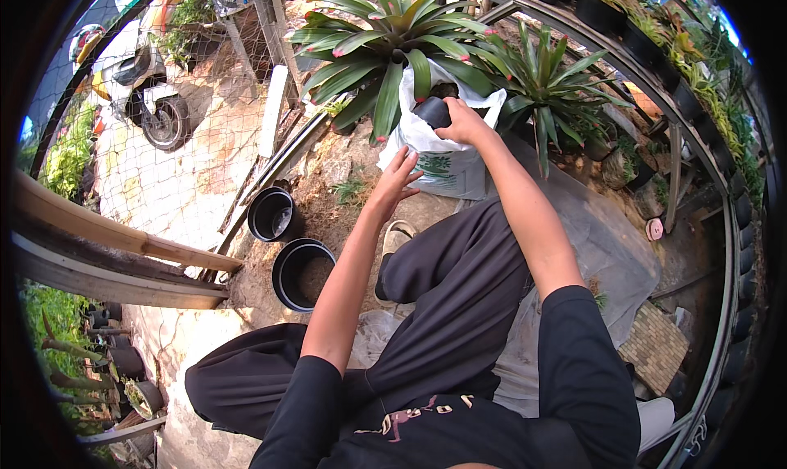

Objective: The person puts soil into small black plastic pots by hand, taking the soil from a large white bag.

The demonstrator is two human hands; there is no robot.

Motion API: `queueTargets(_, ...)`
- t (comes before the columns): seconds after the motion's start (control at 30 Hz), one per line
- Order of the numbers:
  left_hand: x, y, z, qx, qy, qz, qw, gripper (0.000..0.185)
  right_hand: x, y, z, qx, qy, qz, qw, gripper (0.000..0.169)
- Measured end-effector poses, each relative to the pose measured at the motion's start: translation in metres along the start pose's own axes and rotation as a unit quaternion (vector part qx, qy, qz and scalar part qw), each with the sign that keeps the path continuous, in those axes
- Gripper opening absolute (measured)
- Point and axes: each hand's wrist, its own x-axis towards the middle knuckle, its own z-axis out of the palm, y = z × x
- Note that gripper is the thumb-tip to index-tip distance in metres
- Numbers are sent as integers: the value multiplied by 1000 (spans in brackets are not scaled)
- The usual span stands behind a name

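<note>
My right hand [462, 123] grips a small black plastic pot [433, 113] at the mouth of a white woven sack [452, 169]. Some dark soil [445, 90] shows inside the sack, just beyond the pot. My left hand [395, 182] is at the sack's near left side with its fingers spread, holding nothing; whether the fingertips touch the sack I cannot tell. To the left on the ground stand two black pots, the farther one [272, 214] and the nearer one [304, 274], which has some soil at its bottom.
A large bromeliad [399, 44] leans over the sack, and a second bromeliad [547, 94] grows to its right. Wire netting [184, 161] and a bamboo rail [129, 235] bound the left side. Plastic sheeting [590, 235] covers ground at right. Potted plants [670, 57] line a curved rack.
</note>
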Motion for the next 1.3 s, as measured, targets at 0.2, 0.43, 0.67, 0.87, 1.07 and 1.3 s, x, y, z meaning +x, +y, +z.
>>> queueTargets(0.2, -5, -1, -2, 27, -7, 4, 1000, 91, 5, -1, 1, 38, -56, 9, 998, 76)
queueTargets(0.43, -10, 7, 7, 36, -28, 27, 999, 98, 5, 27, -19, 279, 2, 34, 960, 62)
queueTargets(0.67, -40, 18, 0, 66, -45, 18, 997, 85, -25, -10, -63, 418, 43, 115, 900, 81)
queueTargets(0.87, -85, 48, -53, 233, -32, 9, 972, 73, -34, -56, -73, 443, 125, 97, 882, 79)
queueTargets(1.07, -170, 83, -136, 431, 43, 6, 901, 59, -39, -121, -57, 479, 56, 21, 876, 86)
queueTargets(1.3, -289, 49, -192, 587, 84, -166, 788, 59, -77, -213, -3, 478, -158, -52, 862, 69)
